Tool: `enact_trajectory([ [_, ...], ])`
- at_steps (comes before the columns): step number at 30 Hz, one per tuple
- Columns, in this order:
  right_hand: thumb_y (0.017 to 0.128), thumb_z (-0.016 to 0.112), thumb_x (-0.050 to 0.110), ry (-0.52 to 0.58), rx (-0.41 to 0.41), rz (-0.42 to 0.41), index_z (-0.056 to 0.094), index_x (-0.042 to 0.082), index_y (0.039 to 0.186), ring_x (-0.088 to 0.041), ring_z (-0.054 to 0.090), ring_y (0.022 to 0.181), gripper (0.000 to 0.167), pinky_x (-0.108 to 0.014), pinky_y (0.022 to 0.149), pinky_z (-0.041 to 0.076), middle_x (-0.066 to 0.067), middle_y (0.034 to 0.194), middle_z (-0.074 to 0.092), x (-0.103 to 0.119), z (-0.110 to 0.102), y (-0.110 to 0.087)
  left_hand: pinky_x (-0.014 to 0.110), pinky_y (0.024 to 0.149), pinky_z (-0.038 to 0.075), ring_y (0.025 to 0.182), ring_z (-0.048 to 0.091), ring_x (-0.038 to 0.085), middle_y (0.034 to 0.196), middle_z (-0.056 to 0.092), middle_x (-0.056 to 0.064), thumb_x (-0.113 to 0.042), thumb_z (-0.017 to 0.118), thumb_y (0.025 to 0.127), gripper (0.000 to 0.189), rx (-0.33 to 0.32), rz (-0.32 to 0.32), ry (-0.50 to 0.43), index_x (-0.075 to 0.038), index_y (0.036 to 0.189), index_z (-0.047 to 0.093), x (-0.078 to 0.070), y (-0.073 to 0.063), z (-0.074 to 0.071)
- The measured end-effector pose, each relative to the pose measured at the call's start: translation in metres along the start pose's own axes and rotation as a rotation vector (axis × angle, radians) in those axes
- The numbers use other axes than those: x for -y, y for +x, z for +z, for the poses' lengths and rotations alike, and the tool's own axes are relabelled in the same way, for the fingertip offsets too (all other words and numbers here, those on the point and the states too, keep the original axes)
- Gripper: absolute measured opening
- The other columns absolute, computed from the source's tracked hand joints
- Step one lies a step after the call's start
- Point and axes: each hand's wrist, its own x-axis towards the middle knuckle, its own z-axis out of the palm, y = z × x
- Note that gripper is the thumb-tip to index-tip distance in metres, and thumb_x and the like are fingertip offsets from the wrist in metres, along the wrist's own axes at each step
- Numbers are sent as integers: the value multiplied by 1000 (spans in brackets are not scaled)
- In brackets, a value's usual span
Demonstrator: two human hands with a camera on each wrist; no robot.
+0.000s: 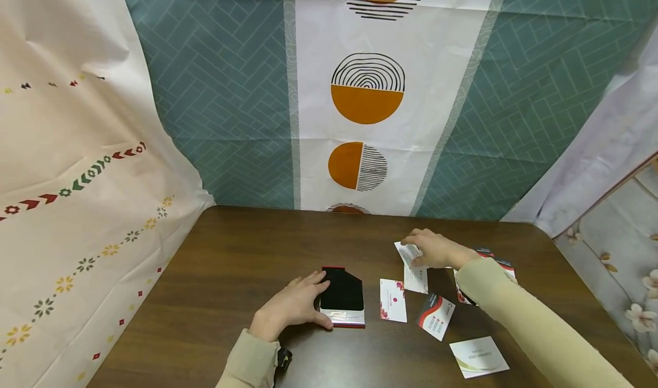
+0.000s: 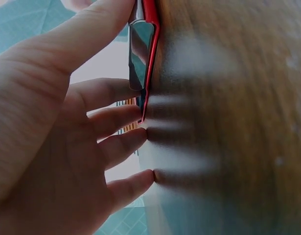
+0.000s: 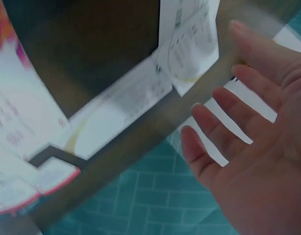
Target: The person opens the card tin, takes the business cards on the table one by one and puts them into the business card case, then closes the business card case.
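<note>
Teal and white cloth [image 1: 233,119] hangs behind a brown desk [image 1: 247,251]. On it, the left grip [image 1: 295,303] is spread wide, touching the left side of a black case [image 1: 341,290] edged in red, its thumb [image 1: 324,320] at the near left corner; nothing is clasped. The case lies flat near the middle of the desk. Well to its right, the right grip [image 1: 434,248] is loosely parted over two overlapping white cards [image 1: 416,280], holding nothing; whether it touches them I cannot tell. Between these cards and the case lies a floral card [image 1: 393,301]; nearer the person are a red-striped card [image 1: 437,316] and a logo card [image 1: 479,355]. More cards [image 1: 506,265] show past the right sleeve [image 1: 524,314]
</note>
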Motion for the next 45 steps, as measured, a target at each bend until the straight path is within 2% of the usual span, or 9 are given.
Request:
enact_trajectory([
  [4, 78, 83, 14, -24, 26, 15, 58, 3, 134, -43, 45, 122, 63, -71, 93, 36, -19, 135, 52, -5, -1, 7, 52, 114, 23, 146, 23, 27, 157, 31, 9, -56, 80, 72, 94, 4, 3, 14, -8, 146, 47, 0, 0, -1],
  [9, 73, 87, 23, 3, 79, 64, 55, 5, 136, -43, 42, 124, 73, -70, 96, 33, -20, 139, 48, -9, 2, 14, 52, 114, 22, 146, 22, 27, 158, 30, 8, -56, 79, 73, 94, 7, 8, 23, -8, 146, 46, -1, 1, 1],
  [18, 72, 88, 24, 15, 100, 50, 56, 6, 136, -36, 46, 115, 74, -60, 92, 43, -14, 130, 50, -12, 7, 22, 53, 114, 22, 146, 21, 28, 158, 29, 9, -55, 80, 73, 93, 9, 6, 21, -7, 146, 46, -1, 0, 2],
  [23, 71, 89, 27, 65, 109, 110, 51, 9, 141, -33, 44, 116, 81, -54, 89, 46, -13, 130, 48, -13, 7, 23, 52, 114, 22, 146, 21, 27, 158, 29, 9, -55, 79, 74, 94, 13, 1, 25, -8, 147, 45, 0, 1, 2],
  [27, 71, 88, 31, 124, 121, 180, 47, 13, 144, -35, 41, 121, 86, -57, 91, 44, -15, 132, 44, -17, 8, 22, 52, 114, 22, 146, 21, 27, 158, 28, 9, -55, 79, 74, 94, 15, 2, 23, -7, 147, 45, -1, 1, 1],
  [36, 67, 90, 35, 177, 93, 208, 50, 10, 127, -29, 43, 106, 76, -50, 88, 45, -11, 113, 47, -25, 13, 24, 52, 114, 21, 146, 21, 27, 158, 28, 9, -54, 80, 74, 93, 15, -3, 24, -7, 147, 46, -2, 1, 1],
  [42, 64, 92, 33, 179, 51, 183, 45, 8, 128, -34, 43, 112, 83, -55, 93, 41, -13, 117, 49, -27, 16, 24, 52, 114, 22, 146, 21, 27, 158, 29, 9, -56, 79, 74, 94, 13, -1, 28, -7, 147, 46, -2, 1, 1],
  [45, 63, 92, 35, 171, 34, 173, 43, 8, 133, -39, 42, 119, 90, -58, 97, 38, -16, 125, 50, -27, 16, 23, 53, 114, 22, 146, 21, 28, 158, 29, 10, -56, 79, 74, 94, 13, 5, 27, -7, 147, 46, -3, 1, 0],
])
